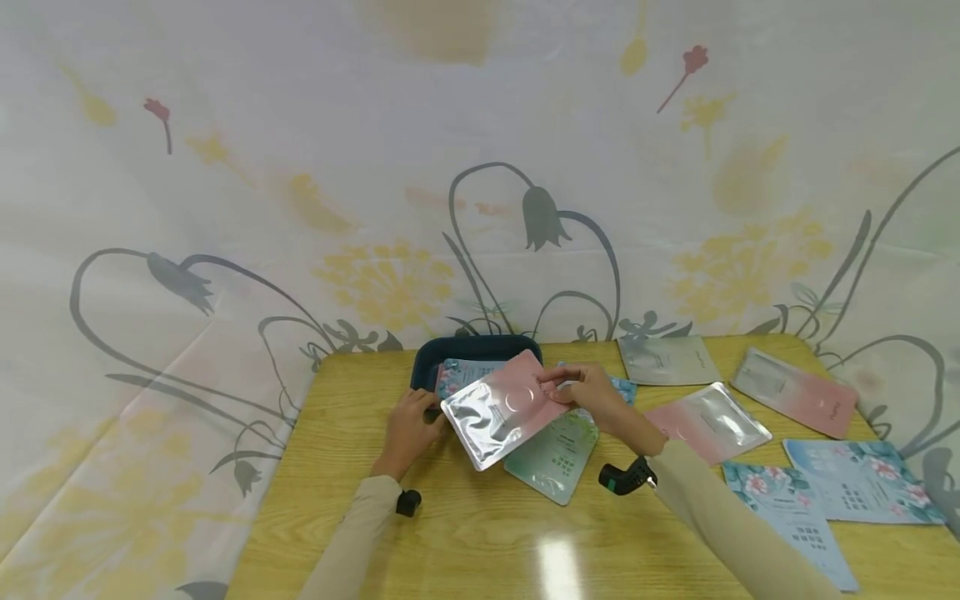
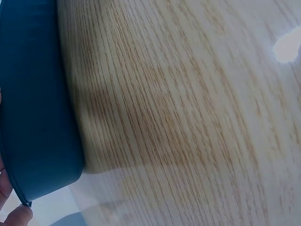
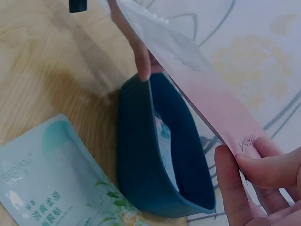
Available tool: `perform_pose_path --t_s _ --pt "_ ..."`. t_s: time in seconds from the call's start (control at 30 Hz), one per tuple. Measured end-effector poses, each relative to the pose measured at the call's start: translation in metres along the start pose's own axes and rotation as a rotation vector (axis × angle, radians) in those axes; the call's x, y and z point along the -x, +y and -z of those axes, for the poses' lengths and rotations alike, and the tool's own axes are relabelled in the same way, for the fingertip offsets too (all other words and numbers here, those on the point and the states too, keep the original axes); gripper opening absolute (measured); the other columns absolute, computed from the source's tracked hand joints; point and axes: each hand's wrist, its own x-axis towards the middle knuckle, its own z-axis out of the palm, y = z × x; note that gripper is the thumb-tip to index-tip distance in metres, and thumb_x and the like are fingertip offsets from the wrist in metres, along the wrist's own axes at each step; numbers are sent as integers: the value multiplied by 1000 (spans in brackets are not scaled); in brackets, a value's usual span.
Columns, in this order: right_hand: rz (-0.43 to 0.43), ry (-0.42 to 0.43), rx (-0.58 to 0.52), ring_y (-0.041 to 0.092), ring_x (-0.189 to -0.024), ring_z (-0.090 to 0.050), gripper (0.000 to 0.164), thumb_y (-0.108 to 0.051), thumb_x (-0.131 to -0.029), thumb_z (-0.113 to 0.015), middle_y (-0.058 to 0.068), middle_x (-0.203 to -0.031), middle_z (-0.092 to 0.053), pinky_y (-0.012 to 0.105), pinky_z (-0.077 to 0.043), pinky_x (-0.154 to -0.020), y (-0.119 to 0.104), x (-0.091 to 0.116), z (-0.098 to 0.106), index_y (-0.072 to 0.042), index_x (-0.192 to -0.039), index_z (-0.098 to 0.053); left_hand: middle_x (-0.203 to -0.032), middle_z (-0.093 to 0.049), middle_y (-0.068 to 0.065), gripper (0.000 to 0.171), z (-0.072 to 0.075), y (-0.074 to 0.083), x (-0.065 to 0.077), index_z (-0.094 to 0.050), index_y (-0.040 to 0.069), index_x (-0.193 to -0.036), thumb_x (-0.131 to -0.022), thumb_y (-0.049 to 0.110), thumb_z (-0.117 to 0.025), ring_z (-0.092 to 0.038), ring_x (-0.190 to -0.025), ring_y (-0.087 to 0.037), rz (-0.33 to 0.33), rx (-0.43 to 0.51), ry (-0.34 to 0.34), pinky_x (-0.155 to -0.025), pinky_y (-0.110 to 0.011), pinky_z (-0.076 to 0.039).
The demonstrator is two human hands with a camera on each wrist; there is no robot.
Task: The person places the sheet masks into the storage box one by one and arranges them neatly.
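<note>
My right hand [image 1: 592, 402] pinches one end of a pink and silver face mask packet [image 1: 498, 412], thumb on one face and fingers behind in the right wrist view. The packet [image 3: 202, 89] is tilted above a dark blue bin [image 3: 136, 160]. With thumb and fingers, my left hand [image 1: 408, 429] grips the bin's rim at its near left corner; the left wrist view shows the thumb [image 2: 19, 216] at that rim beside the bin's outer wall [image 2: 37, 103]. Inside the bin lies a blue floral packet [image 1: 459, 377], partly hidden by the raised one.
A green packet [image 1: 558, 462] lies in front of the bin, with a blue packet [image 1: 624, 388] behind my right hand. To the right lie a silver packet [image 1: 667, 360], two pink and silver packets [image 1: 795, 392] and two blue floral packets [image 1: 862, 483]. A patterned cloth [image 1: 480, 275] hangs behind the table.
</note>
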Motion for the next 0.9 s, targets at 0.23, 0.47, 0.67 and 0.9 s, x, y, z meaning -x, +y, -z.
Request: perform_pose_path --t_s 0.23,0.47,0.67,0.9 --pt "-35 82 -29 12 -71 -63 29 8 -82 -62 13 -111 -66 29 -54 -62 -10 -15 -4 5 -111 -66 -80 -60 -3 23 -3 -3 1 -66 5 -78 -70 17 -84 -47 -71 -17 -18 3 4 -60 -33 -46" --pt "-65 111 -49 14 -70 -63 30 6 -84 -62 14 -113 -64 33 -55 -66 -14 -29 -8 2 -113 -66 -79 -60 -5 23 -2 -3 1 -66 4 -78 -70 16 -84 -47 -71 -18 -8 19 -2 -60 -34 -45" --pt "-58 129 -67 13 -68 -63 32 6 -84 -61 12 -107 -67 30 -54 -63 -14 -36 -10 3 -115 -65 -78 -59 -3 23 -1 -2 0 -66 4 -77 -71 17 -84 -47 -71 -18 -6 20 -5 -60 -35 -45" --pt "-71 180 -82 13 -64 -61 34 8 -84 -57 7 -85 -62 34 -55 -66 -15 -41 -15 3 -117 -64 -78 -60 -1 25 -1 -2 0 -66 5 -77 -72 23 -83 -51 -73 -19 5 20 -16 -64 -36 -48"
